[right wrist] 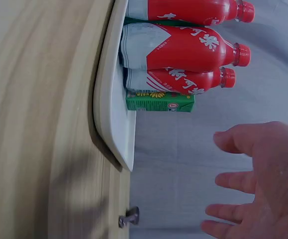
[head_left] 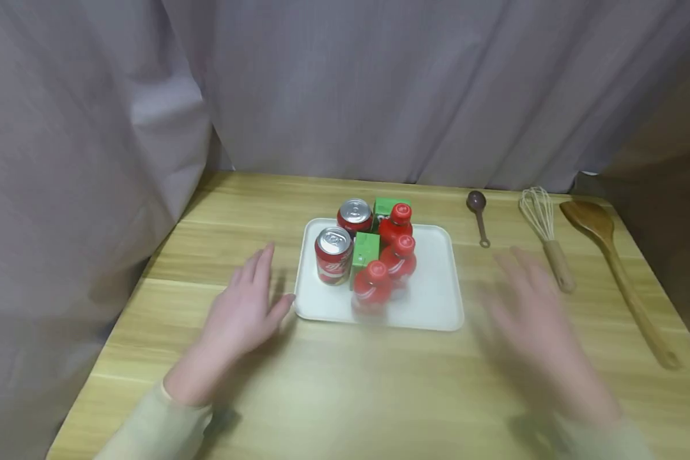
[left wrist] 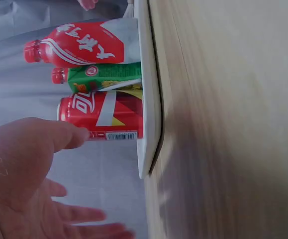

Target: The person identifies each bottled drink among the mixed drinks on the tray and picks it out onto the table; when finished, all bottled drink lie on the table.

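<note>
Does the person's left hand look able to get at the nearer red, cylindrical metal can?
Probably yes: the left hand is empty and close, with only the white rectangular tray's low rim seemingly between it and the can.

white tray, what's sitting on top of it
On the white tray are three red bottles, two green cartons and two red cans. The tray surface beneath them is covered, and the head view hides the base of the rear can.
</note>
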`<action>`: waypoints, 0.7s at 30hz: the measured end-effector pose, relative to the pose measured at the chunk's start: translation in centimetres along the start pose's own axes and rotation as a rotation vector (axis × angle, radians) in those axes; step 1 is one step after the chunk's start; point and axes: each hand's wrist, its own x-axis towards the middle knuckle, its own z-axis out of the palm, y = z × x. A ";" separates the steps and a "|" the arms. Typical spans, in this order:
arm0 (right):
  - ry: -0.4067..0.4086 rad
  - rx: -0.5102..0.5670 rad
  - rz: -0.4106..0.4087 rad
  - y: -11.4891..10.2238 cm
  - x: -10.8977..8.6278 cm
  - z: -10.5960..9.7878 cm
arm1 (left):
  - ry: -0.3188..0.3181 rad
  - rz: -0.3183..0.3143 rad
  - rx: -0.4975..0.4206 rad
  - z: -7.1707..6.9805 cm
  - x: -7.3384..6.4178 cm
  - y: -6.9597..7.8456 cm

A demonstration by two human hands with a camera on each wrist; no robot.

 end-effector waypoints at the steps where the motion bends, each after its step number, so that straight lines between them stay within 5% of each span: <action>1: -0.006 0.024 0.002 0.0 0.3 0.0 | -0.009 -0.004 -0.010 0.0 0.3 0.1; 6: -0.095 0.121 0.066 -0.5 1.7 0.2 | -0.085 -0.013 -0.063 0.2 2.0 -0.1; 13: -0.158 0.227 0.168 -1.8 3.1 0.8 | -0.192 -0.065 -0.312 0.8 5.0 -1.4; 21: -0.184 0.344 0.078 -2.8 5.3 2.0 | -0.316 -0.183 -0.695 2.2 6.5 -1.9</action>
